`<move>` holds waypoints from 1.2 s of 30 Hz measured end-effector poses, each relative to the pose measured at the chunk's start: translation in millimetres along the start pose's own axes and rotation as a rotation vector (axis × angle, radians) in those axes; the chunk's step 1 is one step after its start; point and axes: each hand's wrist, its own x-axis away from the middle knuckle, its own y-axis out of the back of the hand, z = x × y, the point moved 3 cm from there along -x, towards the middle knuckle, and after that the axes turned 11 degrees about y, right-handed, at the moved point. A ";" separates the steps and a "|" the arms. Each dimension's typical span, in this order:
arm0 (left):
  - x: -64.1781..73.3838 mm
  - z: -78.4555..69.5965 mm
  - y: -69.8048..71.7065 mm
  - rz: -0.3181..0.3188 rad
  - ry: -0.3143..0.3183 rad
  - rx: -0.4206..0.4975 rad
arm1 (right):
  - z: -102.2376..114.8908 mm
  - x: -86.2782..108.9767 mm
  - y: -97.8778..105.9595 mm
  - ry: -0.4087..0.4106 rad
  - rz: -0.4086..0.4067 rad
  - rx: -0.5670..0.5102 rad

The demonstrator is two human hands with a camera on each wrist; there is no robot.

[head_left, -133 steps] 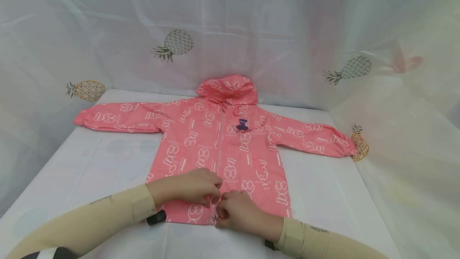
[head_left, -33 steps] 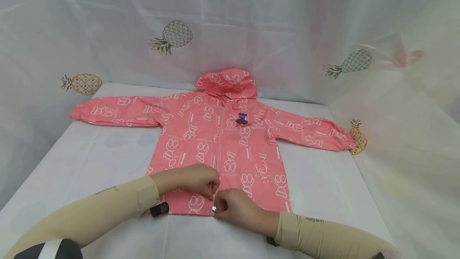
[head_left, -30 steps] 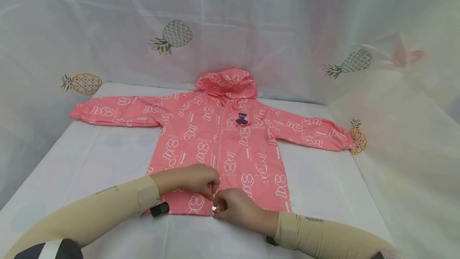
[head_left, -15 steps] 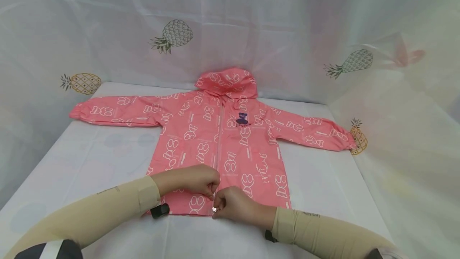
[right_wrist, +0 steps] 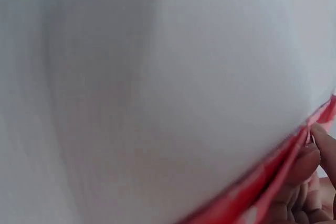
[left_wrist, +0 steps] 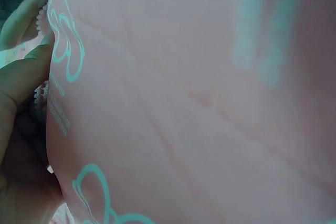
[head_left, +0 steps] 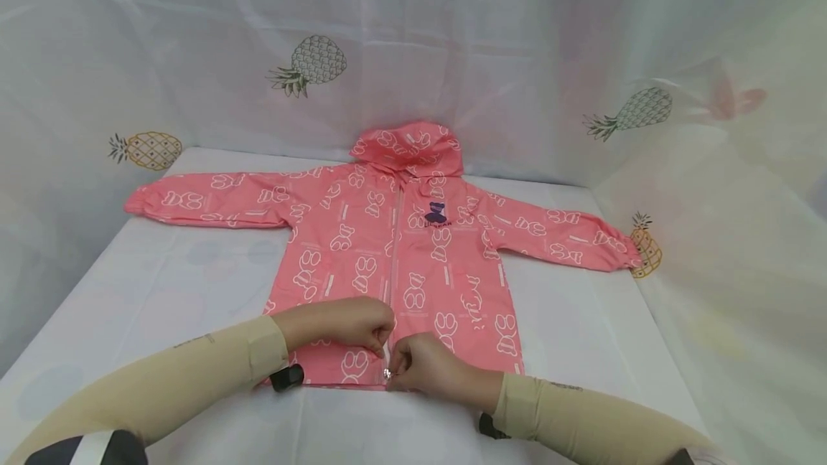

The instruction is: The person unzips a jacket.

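A pink hooded jacket with white bear outlines and a dark bear motif lies spread face up, sleeves out to both sides. Its front zipper runs down the middle. Just above the hem, my left hand pinches the front edge; zipper teeth show beside its thumb in the left wrist view. The right hand pinches the zipper's bottom end, close by the silver slider. In the right wrist view its fingers grip the pink edge. What lies between the fingertips is mostly hidden.
The jacket lies on a white-covered table. A pale curtain printed with pineapples hangs behind and to the sides. Beige sleeves cover both forearms, and a black wrist camera sits under the left wrist.
Both hands stay at the zipper's bottom, with only small shifts of the right fingers around the slider. Everything sits slightly higher in view than in the oldest frame.
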 end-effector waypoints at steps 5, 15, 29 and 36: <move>-1.4 2.5 1.1 0.006 0.022 0.027 | 0.8 4.8 3.6 -0.057 -0.002 -0.053; 2.6 2.3 2.8 -0.009 -0.050 0.010 | 1.8 8.5 6.6 -0.054 0.016 -0.062; 20.9 6.7 17.2 -0.089 -0.021 -0.019 | 3.0 4.5 47.0 -0.009 0.006 0.164; 32.8 15.5 41.1 -0.165 -0.027 -0.034 | 13.8 0.1 75.1 0.025 -0.065 0.343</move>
